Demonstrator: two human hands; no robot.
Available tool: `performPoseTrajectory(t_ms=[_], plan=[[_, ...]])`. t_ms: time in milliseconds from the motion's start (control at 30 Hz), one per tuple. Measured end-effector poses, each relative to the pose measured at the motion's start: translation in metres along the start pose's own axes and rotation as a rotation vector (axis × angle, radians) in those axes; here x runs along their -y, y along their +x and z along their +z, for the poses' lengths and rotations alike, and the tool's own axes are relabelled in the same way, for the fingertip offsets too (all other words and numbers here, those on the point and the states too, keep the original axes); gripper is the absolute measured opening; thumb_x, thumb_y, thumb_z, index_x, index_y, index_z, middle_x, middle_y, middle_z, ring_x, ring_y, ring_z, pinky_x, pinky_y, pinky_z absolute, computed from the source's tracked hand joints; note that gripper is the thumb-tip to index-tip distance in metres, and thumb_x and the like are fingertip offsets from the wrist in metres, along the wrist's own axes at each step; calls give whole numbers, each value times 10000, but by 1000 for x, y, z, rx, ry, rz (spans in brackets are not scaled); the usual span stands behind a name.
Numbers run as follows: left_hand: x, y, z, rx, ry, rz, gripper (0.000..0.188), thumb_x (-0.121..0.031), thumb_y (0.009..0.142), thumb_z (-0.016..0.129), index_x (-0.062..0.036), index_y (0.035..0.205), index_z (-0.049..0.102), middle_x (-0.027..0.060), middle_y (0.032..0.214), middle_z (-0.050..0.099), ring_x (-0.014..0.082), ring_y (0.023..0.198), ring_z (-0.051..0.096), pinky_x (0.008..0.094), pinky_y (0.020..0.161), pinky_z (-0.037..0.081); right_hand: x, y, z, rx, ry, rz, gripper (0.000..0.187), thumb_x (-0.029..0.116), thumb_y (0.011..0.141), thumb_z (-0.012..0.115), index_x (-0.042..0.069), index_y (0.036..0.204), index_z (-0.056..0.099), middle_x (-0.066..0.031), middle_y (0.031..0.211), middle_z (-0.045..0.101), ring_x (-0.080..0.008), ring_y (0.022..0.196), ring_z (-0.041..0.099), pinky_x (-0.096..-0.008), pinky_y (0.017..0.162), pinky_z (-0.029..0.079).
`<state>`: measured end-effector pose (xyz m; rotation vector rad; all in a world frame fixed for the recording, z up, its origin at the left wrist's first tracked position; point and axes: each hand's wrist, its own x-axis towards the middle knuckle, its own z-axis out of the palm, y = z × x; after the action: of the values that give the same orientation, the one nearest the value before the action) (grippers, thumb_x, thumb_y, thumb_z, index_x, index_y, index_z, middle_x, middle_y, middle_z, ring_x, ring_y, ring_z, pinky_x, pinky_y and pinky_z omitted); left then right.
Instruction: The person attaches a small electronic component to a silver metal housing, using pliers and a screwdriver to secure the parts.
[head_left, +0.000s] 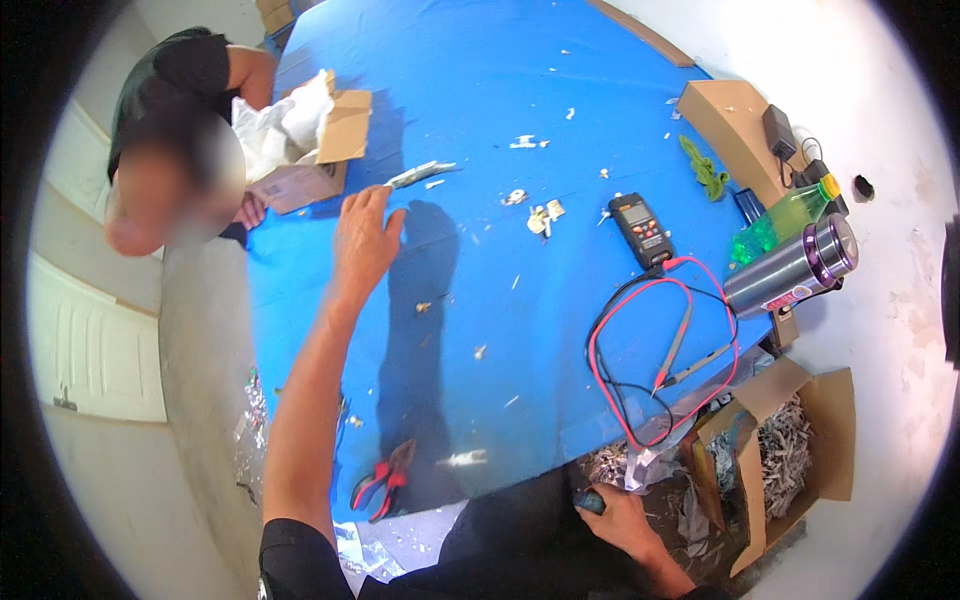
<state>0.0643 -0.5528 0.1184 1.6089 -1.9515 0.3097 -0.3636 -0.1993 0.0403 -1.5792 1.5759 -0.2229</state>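
Note:
My left hand reaches over the blue table, thumb apart from the fingers. Its fingertips are at the near end of a thin grey-and-white strip-like piece; I cannot tell whether they touch it. Low at the right, by the table's front edge, my right hand is closed around a dark, rounded object, mostly hidden by the fingers. Red-handled pliers lie near the front edge, beside a small white piece.
A multimeter with red and black leads, a steel flask and a green bottle are at the right. Below stands a carton of scraps. Small debris dots the table. Across the left, a person sits behind an open box.

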Motion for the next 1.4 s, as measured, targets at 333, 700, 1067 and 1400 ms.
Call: performPoseTrajectory(t_ms=[333, 700, 1067, 1400], plan=[[34, 48, 49, 246, 153, -20, 171, -126, 950, 657, -19, 1075, 702, 215, 1024, 672, 425, 983, 625, 532, 856, 512, -31, 6, 0, 34, 17, -56, 449, 213, 777, 808, 71, 1171, 648, -234, 1042, 723, -454, 1007, 696, -530, 849, 562], [-132, -89, -84, 427, -146, 66, 177, -93, 903, 684, -35, 1067, 716, 182, 962, 664, 411, 961, 617, 511, 828, 517, 7, -20, -25, -178, 110, -135, 340, 234, 820, 839, 45, 1076, 722, -222, 939, 742, -410, 886, 739, -454, 764, 588], [-298, -263, -172, 604, -1344, -785, 256, -123, 1009, 697, 27, 1217, 699, 32, 1033, 720, 98, 925, 643, 275, 825, 525, 78, -64, -59, -130, 797, -279, 383, 155, 897, 819, 30, 1239, 699, -32, 1110, 748, -111, 1003, 677, -314, 905, 549], [-323, -290, -193, 407, -1207, -561, 209, -104, 1011, 684, -1, 1190, 712, 12, 1019, 711, 103, 922, 654, 268, 798, 535, 87, -79, -38, -13, 1124, -260, 328, 91, 934, 770, 25, 1249, 705, -39, 1086, 750, -74, 778, 648, -235, 654, 520]])
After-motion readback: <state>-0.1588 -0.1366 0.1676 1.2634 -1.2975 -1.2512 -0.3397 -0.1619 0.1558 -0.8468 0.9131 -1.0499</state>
